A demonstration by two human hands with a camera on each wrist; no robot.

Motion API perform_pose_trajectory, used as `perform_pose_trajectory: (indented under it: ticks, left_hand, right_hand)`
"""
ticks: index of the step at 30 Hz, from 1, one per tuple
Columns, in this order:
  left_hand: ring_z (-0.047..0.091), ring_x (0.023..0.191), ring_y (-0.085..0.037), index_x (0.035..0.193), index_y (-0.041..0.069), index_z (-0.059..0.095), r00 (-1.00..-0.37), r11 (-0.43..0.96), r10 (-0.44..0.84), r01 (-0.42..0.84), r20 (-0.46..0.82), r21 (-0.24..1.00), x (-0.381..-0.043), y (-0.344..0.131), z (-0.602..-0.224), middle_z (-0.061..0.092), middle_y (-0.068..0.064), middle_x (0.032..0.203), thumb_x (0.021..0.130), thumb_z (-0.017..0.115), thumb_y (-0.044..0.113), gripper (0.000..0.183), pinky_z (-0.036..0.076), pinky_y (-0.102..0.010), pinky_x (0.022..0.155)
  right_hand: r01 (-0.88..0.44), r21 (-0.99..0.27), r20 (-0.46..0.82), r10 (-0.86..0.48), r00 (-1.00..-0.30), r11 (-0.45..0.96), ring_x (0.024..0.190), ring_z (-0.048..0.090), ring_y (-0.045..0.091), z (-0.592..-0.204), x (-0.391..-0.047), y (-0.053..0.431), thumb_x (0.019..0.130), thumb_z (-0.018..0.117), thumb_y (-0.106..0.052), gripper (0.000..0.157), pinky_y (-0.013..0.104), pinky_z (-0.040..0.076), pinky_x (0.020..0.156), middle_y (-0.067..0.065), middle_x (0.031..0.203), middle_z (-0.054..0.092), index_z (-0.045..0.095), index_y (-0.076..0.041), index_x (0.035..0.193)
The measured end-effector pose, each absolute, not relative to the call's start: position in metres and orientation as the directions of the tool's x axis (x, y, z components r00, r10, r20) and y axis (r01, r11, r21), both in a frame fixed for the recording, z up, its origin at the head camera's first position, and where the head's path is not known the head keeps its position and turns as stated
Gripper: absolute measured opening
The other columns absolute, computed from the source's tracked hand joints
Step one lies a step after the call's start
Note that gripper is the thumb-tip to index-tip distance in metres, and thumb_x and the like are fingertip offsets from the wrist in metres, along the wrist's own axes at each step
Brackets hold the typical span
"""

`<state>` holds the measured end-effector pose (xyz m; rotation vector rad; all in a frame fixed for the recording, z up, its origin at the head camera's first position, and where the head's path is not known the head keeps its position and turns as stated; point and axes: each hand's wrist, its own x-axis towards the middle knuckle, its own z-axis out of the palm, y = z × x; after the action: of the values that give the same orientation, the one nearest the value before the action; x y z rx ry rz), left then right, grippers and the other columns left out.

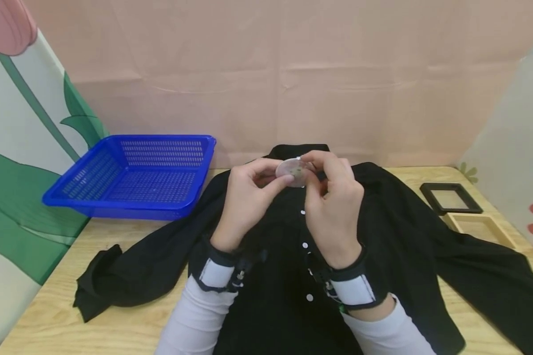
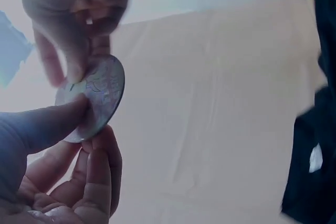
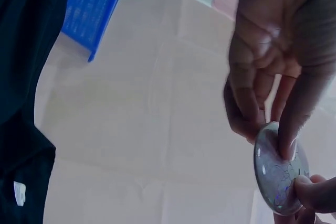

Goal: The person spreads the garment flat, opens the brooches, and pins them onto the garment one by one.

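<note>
Both hands hold one small round disc (image 1: 291, 172), glossy and pale with a faint printed pattern, above the collar end of a black shirt (image 1: 266, 231). On its left side, the left hand (image 1: 253, 195) pinches the disc between thumb and fingers. From the right, the right hand (image 1: 333, 202) grips the opposite edge, its thumb pressed on the face, as the right wrist view shows. The shirt lies spread out with its sleeves to either side and white buttons (image 1: 305, 245) down the front. What kind of disc it is, I cannot tell.
A blue plastic basket (image 1: 129, 212) stands at the back left, beside the shirt's left sleeve. At the right lie a black frame (image 1: 450, 198) and a light wooden tray (image 1: 481, 228), partly under the other sleeve. Behind the wooden table (image 1: 40, 323) hangs a pinkish backdrop (image 1: 271, 74).
</note>
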<state>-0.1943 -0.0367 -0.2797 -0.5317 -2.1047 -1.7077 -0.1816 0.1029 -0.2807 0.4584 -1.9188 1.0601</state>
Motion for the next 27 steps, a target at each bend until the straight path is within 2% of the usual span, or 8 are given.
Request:
perform_pose_trajectory:
  ticks: [4,7,13,20,24,27]
  left_hand:
    - [0.070,0.083,-0.012,0.104,-0.011,0.070,-0.915,-0.028,0.048,0.400,0.401,0.916,-0.199,-0.041,-0.283,0.074,-0.018,0.096,0.088,0.072,0.000,0.020,0.059,-0.030,0.083]
    - [0.068,0.083,-0.008,0.106,-0.012,0.069,-0.935,-0.093,0.050,0.346,0.352,0.934,-0.203,-0.044,-0.287,0.074,-0.011,0.094,0.089,0.069,-0.001,0.020,0.057,-0.025,0.081]
    - [0.066,0.083,-0.008,0.108,-0.014,0.068,-0.950,-0.068,0.041,0.306,0.310,0.949,-0.209,-0.051,-0.293,0.074,-0.007,0.094,0.090,0.068,-0.001,0.022,0.055,-0.022,0.080]
    - [0.063,0.080,-0.008,0.108,-0.013,0.068,-0.974,-0.008,-0.010,0.226,0.226,0.974,-0.230,-0.062,-0.311,0.072,-0.001,0.088,0.090,0.069,0.001,0.023,0.052,-0.021,0.078]
    - [0.061,0.081,-0.009,0.108,-0.011,0.070,-0.991,0.016,-0.031,0.133,0.134,0.991,-0.245,-0.064,-0.328,0.071,-0.001,0.086,0.090,0.071,0.004,0.024,0.052,-0.024,0.080]
    - [0.061,0.080,-0.009,0.109,-0.011,0.070,-0.998,0.010,-0.043,0.051,0.051,0.999,-0.255,-0.064,-0.342,0.070,-0.001,0.086,0.090,0.071,0.005,0.025,0.054,-0.033,0.089]
  right_hand:
    - [-0.658,-0.557,0.799,0.112,-0.591,0.507,0.083,0.063,0.025,-0.280,-0.183,0.104,0.090,0.068,0.002,0.011,0.009,0.044,0.068,0.018,0.091,0.071,0.068,0.003,0.101]
    - [-0.672,-0.585,0.781,0.093,-0.617,0.454,0.085,0.066,0.024,-0.282,-0.186,0.106,0.089,0.069,0.003,0.014,0.008,0.046,0.070,0.017,0.092,0.071,0.067,0.003,0.103]
    - [-0.657,-0.612,0.733,0.004,-0.680,0.439,0.091,0.070,0.024,-0.286,-0.196,0.117,0.089,0.070,-0.001,0.024,0.013,0.050,0.073,0.015,0.098,0.074,0.066,0.001,0.113]
    - [-0.573,-0.660,0.614,-0.090,-0.784,0.485,0.090,0.067,0.027,-0.297,-0.218,0.118,0.093,0.068,-0.006,0.021,0.042,0.058,0.074,0.016,0.103,0.074,0.067,-0.001,0.113]
    - [-0.517,-0.675,0.545,-0.117,-0.830,0.527,0.087,0.068,0.028,-0.306,-0.231,0.122,0.093,0.066,-0.005,0.019,0.042,0.055,0.071,0.017,0.103,0.074,0.067,0.000,0.112]
    - [-0.476,-0.676,0.490,-0.139,-0.861,0.562,0.086,0.068,0.028,-0.314,-0.238,0.126,0.094,0.065,-0.006,0.018,0.038,0.052,0.070,0.017,0.102,0.073,0.067,0.000,0.111]
